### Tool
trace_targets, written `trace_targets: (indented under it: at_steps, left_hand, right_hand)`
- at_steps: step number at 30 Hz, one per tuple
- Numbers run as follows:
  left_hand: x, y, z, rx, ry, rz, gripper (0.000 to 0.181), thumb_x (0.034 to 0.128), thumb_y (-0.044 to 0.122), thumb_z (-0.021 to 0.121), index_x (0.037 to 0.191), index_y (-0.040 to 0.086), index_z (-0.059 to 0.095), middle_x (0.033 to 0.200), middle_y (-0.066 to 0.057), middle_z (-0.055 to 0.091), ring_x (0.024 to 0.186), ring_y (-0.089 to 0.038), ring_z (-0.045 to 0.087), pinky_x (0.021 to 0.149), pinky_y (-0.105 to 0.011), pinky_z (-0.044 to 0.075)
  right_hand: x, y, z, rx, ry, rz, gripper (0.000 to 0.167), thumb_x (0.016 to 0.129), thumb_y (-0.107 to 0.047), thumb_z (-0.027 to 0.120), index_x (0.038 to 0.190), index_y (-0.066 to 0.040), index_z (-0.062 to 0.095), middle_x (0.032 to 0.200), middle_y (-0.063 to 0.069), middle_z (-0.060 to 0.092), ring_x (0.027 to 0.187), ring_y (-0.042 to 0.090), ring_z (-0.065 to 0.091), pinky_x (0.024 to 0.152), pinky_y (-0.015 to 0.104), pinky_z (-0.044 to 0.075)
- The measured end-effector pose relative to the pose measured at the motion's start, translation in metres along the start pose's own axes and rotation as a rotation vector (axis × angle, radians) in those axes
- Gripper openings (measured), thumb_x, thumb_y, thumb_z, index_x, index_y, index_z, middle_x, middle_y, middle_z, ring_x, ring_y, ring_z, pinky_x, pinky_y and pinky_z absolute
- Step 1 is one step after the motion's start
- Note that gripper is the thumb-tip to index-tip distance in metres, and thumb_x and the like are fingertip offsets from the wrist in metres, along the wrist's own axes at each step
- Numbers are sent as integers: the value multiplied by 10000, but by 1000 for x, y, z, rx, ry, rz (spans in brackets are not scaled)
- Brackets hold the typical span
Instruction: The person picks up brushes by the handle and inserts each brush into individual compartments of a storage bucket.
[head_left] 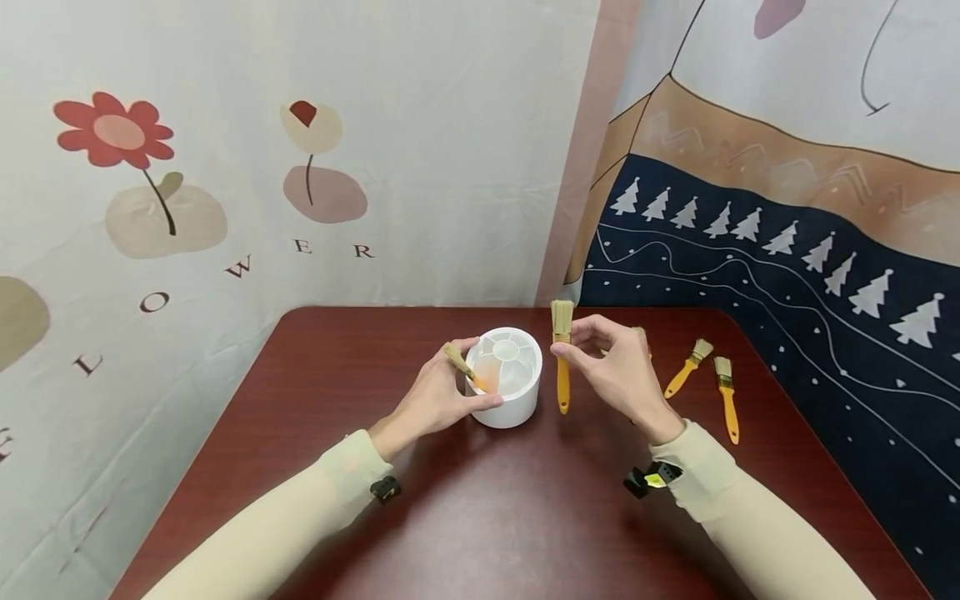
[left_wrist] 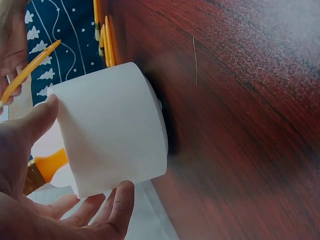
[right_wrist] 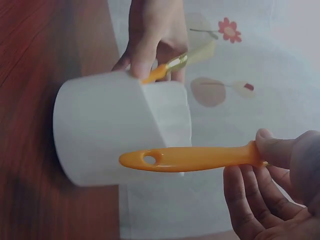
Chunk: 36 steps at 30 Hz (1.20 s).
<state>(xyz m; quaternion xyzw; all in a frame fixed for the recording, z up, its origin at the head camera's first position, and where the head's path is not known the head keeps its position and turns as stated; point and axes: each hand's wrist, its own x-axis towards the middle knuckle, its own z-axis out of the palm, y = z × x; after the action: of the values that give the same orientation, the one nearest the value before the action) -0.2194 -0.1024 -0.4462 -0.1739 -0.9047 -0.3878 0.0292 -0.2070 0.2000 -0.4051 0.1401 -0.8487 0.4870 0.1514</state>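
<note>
My left hand (head_left: 435,396) grips a white round organizer (head_left: 512,410) by its left side, thumb near the front rim and fingers behind. The organizer stands upright on the table, its top divided into several compartments. One brush (head_left: 457,360) leans in a left compartment, yellow handle down and pale bristles up. Just right of the organizer, my right hand (head_left: 621,373) pinches a second flat paintbrush (head_left: 563,385) near its ferrule. That brush is upright, bristles on top; in the right wrist view its yellow handle (right_wrist: 200,159) shows a hanging hole and passes in front of the organizer.
On the dark red table (head_left: 480,517), two more brushes lie to the right, one slanted (head_left: 681,379) and one (head_left: 727,404) nearer the edge. Bristles of another brush show behind my right hand, mostly hidden. Printed cloths (head_left: 450,167) hang behind the table and at its right.
</note>
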Motion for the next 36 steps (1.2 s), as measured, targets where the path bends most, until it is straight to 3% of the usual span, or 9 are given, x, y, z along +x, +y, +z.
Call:
trace_targets:
  at_steps: [12,21,28,36]
  left_hand:
    - [1,1,-3,-8,-29,8,1030,839,341,1075,1696,108,553,1572,-158,708,1409,-342,716,1189,-567,591]
    - [4,-1,-4,-4,-41,9,1032,843,351,1075,1698,109,551,1591,-157,701,1408,-348,717,1182,-567,595]
    - [7,-3,-7,9,-56,22,1039,859,360,1061,1716,99,534,1630,-162,686,1472,-374,699,1216,-588,579]
    - [7,-5,-6,13,-62,17,1048,864,381,1052,1726,96,527,1650,-175,676,1532,-388,669,1255,-606,558]
  right_hand:
    - [2,-23,17,163,15,-59,287,1001,-169,950,1245,-100,816,1112,111,865,939,284,840,917,192,671]
    - [6,-24,32,189,26,-131,272,1007,-132,936,1245,-96,808,1107,98,868,963,135,813,944,197,672]
    - [8,-12,42,122,-16,-219,248,1005,-142,937,1226,-148,825,1101,32,891,980,148,844,930,223,680]
    - [4,5,51,2,-103,-362,249,963,-33,947,1169,-121,839,1089,24,873,964,176,841,874,402,734]
